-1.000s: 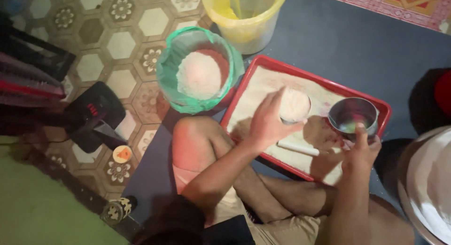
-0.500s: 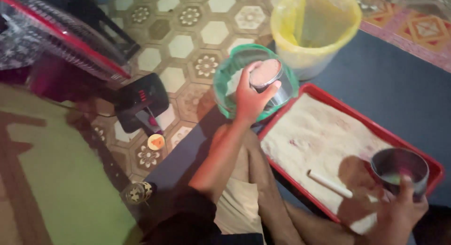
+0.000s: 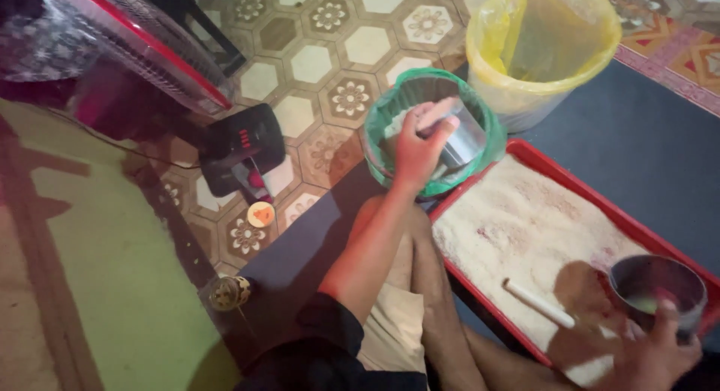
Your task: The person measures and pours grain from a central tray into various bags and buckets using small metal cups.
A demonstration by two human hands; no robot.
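**Two metal cups, one over the green bucket, one at the tray corner**

Left hand [image 3: 417, 147]: fingers [image 3: 442, 127] wrapped round a shiny metal cup [image 3: 463, 139], thumb on the near side, cup tipped on its side w/ the mouth facing away from the wrist. Grip is closed on the cup. Cup sits inside the mouth of a green-lined bucket [image 3: 382, 132]; contents of the bucket mostly hidden behind hand & cup (can't tell what's in there now).

Right hand [image 3: 651, 353]: bottom right corner, partly cut off by the frame edge. Fingertips [image 3: 664, 310] hooked over the near rim of a second metal cup [image 3: 657, 283], which stands upright, mouth up, at the right end of the red tray [image 3: 544, 169]. Fingers are on the rim, so it's grasping that cup, tho the palm side is blurred.

Tray is spread w/ pale grain [image 3: 517, 226] in a thin layer. A white stick [image 3: 538, 304] lies on the grain, just left of the right-hand cup, angled.

Further out: yellow-lined bucket [image 3: 540, 49] behind the tray, just beside the green one. Person's bare legs folded betw. the arms, on a dark blue mat [image 3: 645, 136]. To the left, patterned tile floor [image 3: 315, 61], a black box w/ red marks [image 3: 244, 147], a small round orange lid [image 3: 261, 214] near it, and a green mat [image 3: 105, 271].
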